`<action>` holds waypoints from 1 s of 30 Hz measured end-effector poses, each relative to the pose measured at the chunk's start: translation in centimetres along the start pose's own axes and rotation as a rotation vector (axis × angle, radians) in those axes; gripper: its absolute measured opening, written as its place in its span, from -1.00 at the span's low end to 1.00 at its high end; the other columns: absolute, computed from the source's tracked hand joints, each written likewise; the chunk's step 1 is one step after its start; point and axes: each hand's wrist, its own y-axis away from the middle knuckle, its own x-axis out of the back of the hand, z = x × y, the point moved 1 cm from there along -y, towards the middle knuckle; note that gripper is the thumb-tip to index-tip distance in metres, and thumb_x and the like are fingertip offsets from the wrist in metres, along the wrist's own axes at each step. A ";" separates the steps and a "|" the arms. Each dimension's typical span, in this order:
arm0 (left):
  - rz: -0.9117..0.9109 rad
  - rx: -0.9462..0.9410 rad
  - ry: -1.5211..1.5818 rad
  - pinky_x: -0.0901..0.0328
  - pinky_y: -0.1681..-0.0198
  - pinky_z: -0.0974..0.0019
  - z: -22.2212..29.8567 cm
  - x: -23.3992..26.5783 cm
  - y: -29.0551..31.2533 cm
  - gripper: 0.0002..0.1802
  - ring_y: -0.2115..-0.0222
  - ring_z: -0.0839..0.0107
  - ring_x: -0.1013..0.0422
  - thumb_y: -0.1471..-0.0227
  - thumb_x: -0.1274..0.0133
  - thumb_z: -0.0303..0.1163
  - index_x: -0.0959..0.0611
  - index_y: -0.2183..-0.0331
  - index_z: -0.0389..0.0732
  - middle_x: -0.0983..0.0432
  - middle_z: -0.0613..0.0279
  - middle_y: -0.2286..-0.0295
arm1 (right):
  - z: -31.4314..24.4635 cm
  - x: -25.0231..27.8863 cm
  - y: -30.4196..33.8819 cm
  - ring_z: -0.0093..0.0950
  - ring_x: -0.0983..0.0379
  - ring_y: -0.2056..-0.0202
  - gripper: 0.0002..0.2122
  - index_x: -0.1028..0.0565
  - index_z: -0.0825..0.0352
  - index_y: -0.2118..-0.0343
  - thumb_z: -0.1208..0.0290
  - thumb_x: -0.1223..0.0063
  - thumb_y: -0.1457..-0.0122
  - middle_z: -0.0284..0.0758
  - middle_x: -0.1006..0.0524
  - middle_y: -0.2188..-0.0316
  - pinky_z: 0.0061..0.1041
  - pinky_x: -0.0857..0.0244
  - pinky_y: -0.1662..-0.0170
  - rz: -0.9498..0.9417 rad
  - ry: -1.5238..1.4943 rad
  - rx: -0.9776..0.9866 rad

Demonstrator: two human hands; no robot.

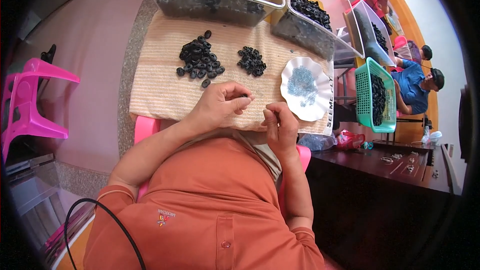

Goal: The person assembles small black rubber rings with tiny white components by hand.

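Note:
Between the thumb and forefinger of my left hand is a small black ring-shaped part. My right hand is closed in a pinch just to the right; whatever its fingertips hold is too small to make out. Both hands are over the near edge of a striped cloth. Beyond my left hand lies a loose pile of black ring-shaped parts, and a smaller pile sits right of it. A white scalloped plate next to my right hand bears tiny clear bluish pieces.
Two clear plastic bins of black parts stand at the far edge. To the right are a green basket of black parts and a dark table. A pink stool stands left. A co-worker in blue sits at the right.

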 end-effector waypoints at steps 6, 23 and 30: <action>-0.034 -0.144 -0.234 -0.37 0.27 0.55 -0.4 -0.7 0.8 -0.78 0.35 0.66 -0.46 -0.13 -0.23 -0.54 -0.72 0.14 -0.31 -0.59 0.34 0.31 | -0.8 -0.7 -0.9 -0.61 -0.49 0.46 -0.92 -0.42 0.43 0.24 0.54 -0.06 -0.36 -0.37 -0.50 0.40 -0.63 -0.42 0.35 0.034 -0.514 -0.233; -0.023 -0.259 -0.396 -0.42 0.31 0.38 0.4 -1.5 1.2 -0.86 0.38 0.49 -0.55 -0.08 -0.26 -0.47 -0.73 0.28 -0.30 -0.64 0.17 0.40 | -0.4 -0.6 -1.1 -0.60 -0.57 0.36 -0.91 -0.53 0.48 0.27 0.55 -0.15 -0.30 -0.30 -0.60 0.37 -0.62 -0.55 0.30 -0.150 -0.860 -0.435; 0.004 -0.223 -0.326 -0.43 0.29 0.47 -0.4 -1.2 1.2 -0.87 0.35 0.61 -0.52 -0.12 -0.23 -0.53 -0.71 0.25 -0.32 -0.64 0.29 0.37 | -0.6 -0.4 -0.6 -0.60 -0.57 0.31 -0.88 -0.61 0.50 0.17 0.62 -0.15 -0.27 -0.30 -0.64 0.28 -0.60 -0.53 0.23 -0.114 -0.776 -0.385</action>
